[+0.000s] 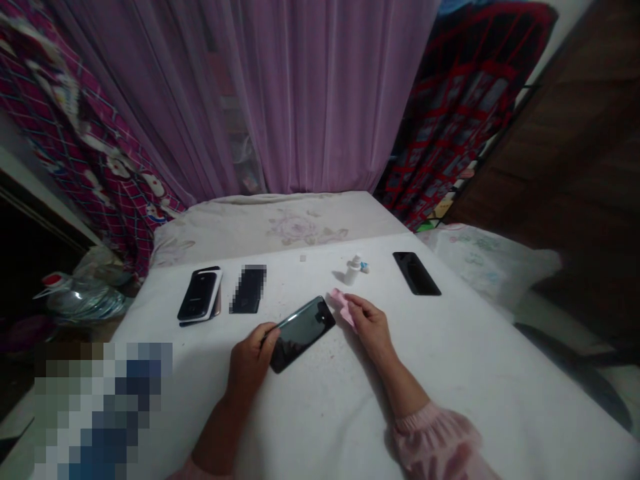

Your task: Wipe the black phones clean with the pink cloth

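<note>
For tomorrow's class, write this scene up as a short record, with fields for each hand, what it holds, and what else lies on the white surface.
Left hand: holds a black smartphone by its edge
Right hand: pinches a pink cloth
Surface: white-covered top
Other phones: stacked black phone with pale case; blurred dark phone; black phone
Small item: white bottle
Backdrop: purple curtain
</note>
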Motion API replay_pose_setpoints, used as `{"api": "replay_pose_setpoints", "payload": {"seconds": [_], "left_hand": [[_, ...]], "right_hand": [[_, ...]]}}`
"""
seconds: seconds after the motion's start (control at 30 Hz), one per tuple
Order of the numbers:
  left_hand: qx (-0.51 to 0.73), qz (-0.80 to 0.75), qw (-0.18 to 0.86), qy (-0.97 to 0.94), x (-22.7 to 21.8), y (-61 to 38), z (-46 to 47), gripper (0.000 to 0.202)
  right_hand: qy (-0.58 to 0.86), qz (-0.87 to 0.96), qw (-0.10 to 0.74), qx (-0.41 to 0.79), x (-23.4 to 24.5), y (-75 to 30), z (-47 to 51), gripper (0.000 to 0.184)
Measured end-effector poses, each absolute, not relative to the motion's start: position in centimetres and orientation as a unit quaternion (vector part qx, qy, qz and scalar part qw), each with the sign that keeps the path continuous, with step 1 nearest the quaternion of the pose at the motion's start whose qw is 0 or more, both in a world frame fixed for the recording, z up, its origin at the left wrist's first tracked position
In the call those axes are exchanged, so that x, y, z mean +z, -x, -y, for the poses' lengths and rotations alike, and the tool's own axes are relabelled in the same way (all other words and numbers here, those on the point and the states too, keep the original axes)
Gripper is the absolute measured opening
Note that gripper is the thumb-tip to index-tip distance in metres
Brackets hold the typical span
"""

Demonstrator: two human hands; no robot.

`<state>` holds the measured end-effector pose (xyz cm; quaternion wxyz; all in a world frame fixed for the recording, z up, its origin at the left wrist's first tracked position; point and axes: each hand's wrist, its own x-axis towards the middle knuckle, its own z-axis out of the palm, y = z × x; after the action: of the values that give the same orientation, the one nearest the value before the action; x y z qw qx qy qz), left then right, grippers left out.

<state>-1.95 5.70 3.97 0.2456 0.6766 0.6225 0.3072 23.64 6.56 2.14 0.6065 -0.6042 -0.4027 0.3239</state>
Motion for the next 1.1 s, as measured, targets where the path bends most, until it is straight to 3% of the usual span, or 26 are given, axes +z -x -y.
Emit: {"api": "replay_pose_setpoints", "payload": {"seconds": [0.3, 0.9, 1.1], "left_hand": [[0.331, -0.57, 0.36, -0.661, 4.6, 2.9, -5.0, 0.03], [0.45, -0.385, 0.058, -0.804, 4.3, 1.1, -3.4, 0.02], [0.419, -0.357, 0.052, -0.833, 3.9, 0.0, -3.3, 0.024]], "right_hand": [[0.613, 0.386, 0.596, 0.347, 2.5, -23.9, -6.2, 0.041], [0.587, 0.355, 0.616, 0.388, 2.3, -24.0, -6.3, 0.041], [0.507, 0.281, 0.663, 0.474, 2.5, -25.2, -6.4, 0.034]]}}
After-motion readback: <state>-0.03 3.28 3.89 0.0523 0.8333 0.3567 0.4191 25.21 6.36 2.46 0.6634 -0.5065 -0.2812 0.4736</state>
